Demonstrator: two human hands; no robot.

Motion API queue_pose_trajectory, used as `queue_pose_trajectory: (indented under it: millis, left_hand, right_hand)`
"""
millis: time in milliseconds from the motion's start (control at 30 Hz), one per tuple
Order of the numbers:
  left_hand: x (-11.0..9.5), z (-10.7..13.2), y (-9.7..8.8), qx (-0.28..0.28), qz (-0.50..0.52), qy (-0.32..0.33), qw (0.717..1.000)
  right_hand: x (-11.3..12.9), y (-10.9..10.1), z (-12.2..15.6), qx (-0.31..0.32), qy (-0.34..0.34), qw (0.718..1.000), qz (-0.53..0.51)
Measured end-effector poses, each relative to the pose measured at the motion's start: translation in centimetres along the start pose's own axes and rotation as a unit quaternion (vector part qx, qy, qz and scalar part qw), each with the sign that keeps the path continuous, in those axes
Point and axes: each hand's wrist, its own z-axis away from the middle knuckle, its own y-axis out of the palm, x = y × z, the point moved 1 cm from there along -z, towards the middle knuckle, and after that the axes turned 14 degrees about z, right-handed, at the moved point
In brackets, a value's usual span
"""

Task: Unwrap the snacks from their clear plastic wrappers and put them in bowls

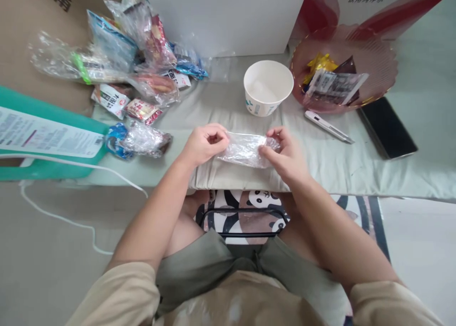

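From my end I see a crinkled clear plastic wrapper [242,151] stretched level at the center of the frame, just above the cloth edge. The left hand [205,145] has its left end pinched between thumb and fingers; the right hand [288,156] grips its right end, thumb lying on the plastic (whether anything is inside, I can't tell). Just above the wrapper I have a white paper cup [268,91], with a pink bowl [383,65] beside it at upper right, holding packets [337,86]. Below the bowl lie a slim white cutter or pen [328,126] and a dark phone [388,129]. Packaged snacks [153,46] crowd the upper left.
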Motion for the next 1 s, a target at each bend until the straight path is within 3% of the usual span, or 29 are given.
queue_pose_trajectory:
  millis: [100,167,200,267,367,500,567,667,700,767,833,867,1000]
  left_hand:
    - [-0.1,0.1,0.1,-0.112,-0.092,0.070,0.987]
    - [-0.5,0.6,0.6,-0.194,-0.161,0.139,0.958]
    - [-0.7,0.8,1.1,-0.204,-0.186,0.167,0.946]
    - [-1.0,1.3,2.3,-0.161,-0.206,0.197,0.945]
    - [-0.7,1.6,4.1,-0.053,-0.159,0.187,0.968]
    - [0.3,1.2,5.1,0.085,0.017,0.063,0.994]
    - [0.5,1.0,4.9,0.082,0.059,0.019,0.995]
    - [0.4,0.7,4.5,0.041,0.049,0.011,0.998]
    - [0.4,0.6,4.4,0.044,0.047,0.012,0.998]
    - [0.3,0.4,4.4,0.060,0.049,0.011,0.997]
    - [0.4,0.2,4.5,0.056,0.054,0.008,0.997]
    - [0.5,0.1,4.7,0.046,0.056,0.004,0.997]
    - [0.9,-0.2,5.1,-0.007,0.052,0.008,0.999]
  right_hand:
    - [0.2,0.2,0.1,-0.035,0.020,0.999,-0.019]
    - [0.2,0.1,0.2,-0.072,0.025,0.997,-0.001]
    - [0.2,0.1,0.3,-0.084,0.020,0.996,0.005]
    - [0.2,0.3,0.4,-0.078,-0.017,0.997,-0.003]
    - [-0.1,1.3,0.5,-0.023,-0.102,0.992,-0.075]
    - [-0.6,2.4,0.6,0.072,-0.093,0.971,-0.210]
    - [-0.8,2.4,0.5,0.044,-0.082,0.976,-0.195]
    - [-0.8,1.5,0.0,-0.110,-0.109,0.985,-0.079]
    - [-0.7,1.2,-0.2,-0.128,-0.120,0.983,-0.055]
    - [-0.7,1.0,-0.8,-0.069,-0.123,0.989,-0.054]
    - [-0.8,1.1,-1.2,0.014,-0.095,0.993,-0.067]
    - [-0.8,1.2,-1.4,0.028,-0.077,0.994,-0.070]
    - [-0.8,1.2,-1.8,-0.042,-0.041,0.988,-0.140]
